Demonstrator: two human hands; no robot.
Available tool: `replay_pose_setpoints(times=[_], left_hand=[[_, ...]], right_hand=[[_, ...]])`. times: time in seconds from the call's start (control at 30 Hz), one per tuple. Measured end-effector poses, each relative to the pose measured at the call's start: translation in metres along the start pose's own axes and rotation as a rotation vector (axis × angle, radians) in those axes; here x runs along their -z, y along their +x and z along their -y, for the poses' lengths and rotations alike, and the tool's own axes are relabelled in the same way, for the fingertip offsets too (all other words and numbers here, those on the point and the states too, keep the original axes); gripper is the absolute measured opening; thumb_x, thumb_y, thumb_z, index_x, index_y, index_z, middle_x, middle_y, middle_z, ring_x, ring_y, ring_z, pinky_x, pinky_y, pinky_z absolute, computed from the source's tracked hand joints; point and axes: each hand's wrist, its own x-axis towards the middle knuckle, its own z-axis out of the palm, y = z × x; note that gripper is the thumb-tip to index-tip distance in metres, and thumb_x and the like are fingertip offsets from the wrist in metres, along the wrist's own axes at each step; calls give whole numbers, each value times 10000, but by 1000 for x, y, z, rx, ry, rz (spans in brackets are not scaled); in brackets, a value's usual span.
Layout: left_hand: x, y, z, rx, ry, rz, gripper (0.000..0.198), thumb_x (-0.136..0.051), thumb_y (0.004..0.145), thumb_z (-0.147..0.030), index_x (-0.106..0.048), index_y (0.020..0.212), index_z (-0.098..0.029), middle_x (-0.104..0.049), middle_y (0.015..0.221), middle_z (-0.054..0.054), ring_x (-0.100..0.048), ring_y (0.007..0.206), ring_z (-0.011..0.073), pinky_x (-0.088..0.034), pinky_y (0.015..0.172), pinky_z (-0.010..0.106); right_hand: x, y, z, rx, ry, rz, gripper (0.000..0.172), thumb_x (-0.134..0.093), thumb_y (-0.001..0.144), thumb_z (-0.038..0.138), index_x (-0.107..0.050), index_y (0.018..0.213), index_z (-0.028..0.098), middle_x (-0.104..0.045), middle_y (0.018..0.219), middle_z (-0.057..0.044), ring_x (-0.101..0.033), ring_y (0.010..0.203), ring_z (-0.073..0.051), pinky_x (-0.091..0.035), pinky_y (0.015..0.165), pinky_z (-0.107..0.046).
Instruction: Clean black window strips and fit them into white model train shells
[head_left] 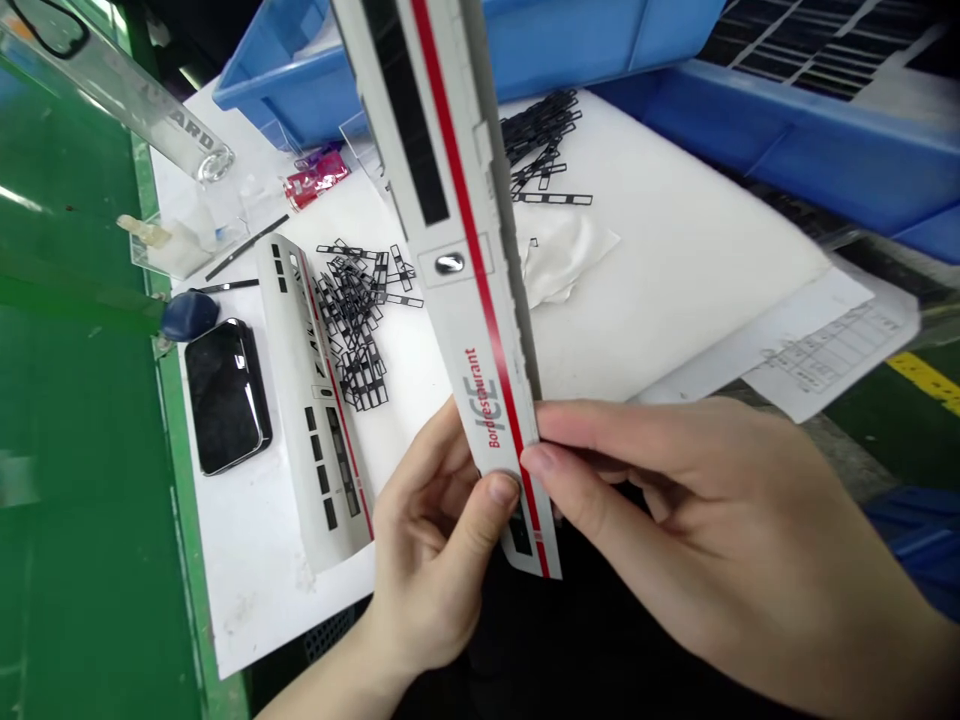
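Observation:
My left hand and my right hand both grip the lower end of a white model train carriage shell, held up on edge. It has a red stripe, dark window strips and red "ICE Bordrestaurant" lettering. Its far end passes out of view at the top. A second white carriage shell lies on the white work sheet, just left of my left hand. Beyond it lies a heap of small black window frames, and another heap sits behind the held shell.
A black smartphone and a dark blue handle lie at the sheet's left edge. Blue plastic bins line the far side. A crumpled tissue, printed papers, a clear acrylic piece and a pink packet lie around.

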Motion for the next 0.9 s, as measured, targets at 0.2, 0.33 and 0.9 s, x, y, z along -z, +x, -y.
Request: replay_pose_setpoints(times=[0.2,0.33,0.9], left_hand=[[2,2,1,-76,33,75,470,-664,992,-121,-615,1424,-298,-620,1496,59,-572,1395,269,-510,1172,400],[0,4,-3,-55,44,56,500,-673,976,-81,-611,1423,-294,-678,1419,64,-642,1313,256,-587,1069,352],[1,6,-4,-6,24,76,656,-697,953,-65,-524,1523,-340,-649,1455,73,-639,1320,306,-629,999,358]], right_hand=[[4,1,-8,-30,118,39,315,-555,1040,284,-589,735,212,-677,676,20,-728,697,-134,-511,511,-161],[5,2,-6,-13,98,41,304,-561,1035,273,-602,741,210,-685,708,22,-743,725,-137,-560,578,-160],[1,8,-8,-54,241,7,249,-631,1001,220,-790,1176,297,-785,1114,-7,-761,1027,-198,-653,871,-270]])
